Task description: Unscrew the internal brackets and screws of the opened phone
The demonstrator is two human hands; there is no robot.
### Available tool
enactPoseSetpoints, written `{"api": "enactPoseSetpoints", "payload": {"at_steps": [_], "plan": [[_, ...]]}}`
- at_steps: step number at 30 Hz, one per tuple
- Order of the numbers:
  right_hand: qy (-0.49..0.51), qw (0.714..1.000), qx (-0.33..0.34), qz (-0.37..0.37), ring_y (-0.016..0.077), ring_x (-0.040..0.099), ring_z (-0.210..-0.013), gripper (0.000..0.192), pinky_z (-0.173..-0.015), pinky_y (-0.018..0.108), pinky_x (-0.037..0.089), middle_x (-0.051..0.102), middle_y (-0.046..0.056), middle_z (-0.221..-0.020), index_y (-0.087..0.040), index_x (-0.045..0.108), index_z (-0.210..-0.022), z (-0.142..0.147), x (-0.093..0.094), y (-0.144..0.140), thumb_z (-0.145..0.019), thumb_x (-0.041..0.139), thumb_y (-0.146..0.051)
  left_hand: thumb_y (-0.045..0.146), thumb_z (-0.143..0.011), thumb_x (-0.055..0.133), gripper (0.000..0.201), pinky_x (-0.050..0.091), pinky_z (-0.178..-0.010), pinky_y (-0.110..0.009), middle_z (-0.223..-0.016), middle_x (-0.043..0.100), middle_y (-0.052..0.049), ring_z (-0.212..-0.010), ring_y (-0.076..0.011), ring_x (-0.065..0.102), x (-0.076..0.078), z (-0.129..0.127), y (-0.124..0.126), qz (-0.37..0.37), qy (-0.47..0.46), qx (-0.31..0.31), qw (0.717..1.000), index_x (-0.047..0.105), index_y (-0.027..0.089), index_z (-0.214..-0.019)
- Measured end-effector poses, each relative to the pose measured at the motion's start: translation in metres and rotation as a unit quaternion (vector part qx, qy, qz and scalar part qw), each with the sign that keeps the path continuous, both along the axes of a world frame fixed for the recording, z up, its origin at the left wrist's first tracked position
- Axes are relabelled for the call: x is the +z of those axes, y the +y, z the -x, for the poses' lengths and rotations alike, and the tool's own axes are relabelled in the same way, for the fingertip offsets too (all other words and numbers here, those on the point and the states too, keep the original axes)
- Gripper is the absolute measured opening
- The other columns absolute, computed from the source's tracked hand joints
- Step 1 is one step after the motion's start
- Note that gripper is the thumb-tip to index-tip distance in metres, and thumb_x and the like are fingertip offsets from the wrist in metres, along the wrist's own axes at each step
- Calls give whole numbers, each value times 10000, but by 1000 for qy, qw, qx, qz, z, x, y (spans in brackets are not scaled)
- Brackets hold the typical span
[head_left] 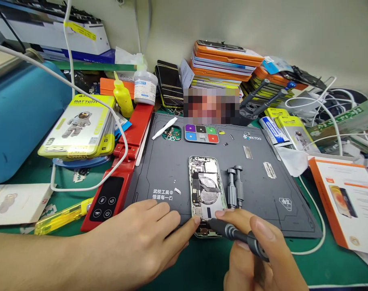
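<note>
An opened smartphone (206,194) lies on the dark grey work mat (166,161), its inner parts and a round coil showing. My left hand (147,238) reaches in from the left, index finger stretched onto the phone's lower left edge. Its other fingers curl beneath the palm, partly hidden, and I see nothing held in them. A dark grey screwdriver (243,236) is gripped in my right hand (259,250). Its tip meets the phone's lower end, where the exact contact is too small to make out. Beside the phone stand two more screwdrivers (235,186), lying together on the mat.
A coloured screw tray (201,133) and a white pry stick (165,128) lie farther back. Left are a red folding lamp-like device (123,161), a yellow cutter (64,216) and battery packs (77,125). A phone box (343,202) lies right; a white cable (89,188) loops left.
</note>
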State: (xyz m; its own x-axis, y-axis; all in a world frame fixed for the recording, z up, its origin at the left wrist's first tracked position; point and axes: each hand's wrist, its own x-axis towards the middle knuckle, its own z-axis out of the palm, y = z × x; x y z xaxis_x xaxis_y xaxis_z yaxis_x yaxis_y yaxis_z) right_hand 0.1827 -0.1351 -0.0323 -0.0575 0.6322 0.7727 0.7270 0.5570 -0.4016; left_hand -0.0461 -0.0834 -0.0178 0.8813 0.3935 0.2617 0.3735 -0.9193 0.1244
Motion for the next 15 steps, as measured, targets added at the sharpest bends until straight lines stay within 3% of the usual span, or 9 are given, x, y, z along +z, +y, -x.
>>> {"api": "enactPoseSetpoints", "payload": {"at_steps": [7, 12, 15], "plan": [[57, 996, -27, -56, 166, 774, -900, 766, -740, 355, 695, 775, 37, -1077, -211, 641, -1477, 14, 1, 8, -820, 564, 176, 250, -1101, 599, 439, 487, -608, -406, -911, 650, -11, -741, -215, 612, 2, 0, 0, -1, -1, 3, 1000, 559, 68, -1499], [35, 999, -8, -18, 174, 765, -947, 749, -773, 358, 690, 763, 52, -1108, -180, 615, -1495, 11, 0, 5, -826, 560, 154, 227, -1117, 553, 380, 487, -566, -393, -877, 657, -9, -717, -212, 631, 2, -2, 0, -14, -20, -1, 1000, 591, 67, -1459], [59, 997, -21, -44, 166, 752, -922, 722, -751, 352, 679, 758, 52, -1097, -173, 636, -1471, 11, -3, 3, -842, 517, 161, 182, -1116, 507, 358, 473, -546, -395, -829, 630, -6, -669, -211, 609, -1, -3, 0, -28, -37, 1, 999, 618, 67, -1436]]}}
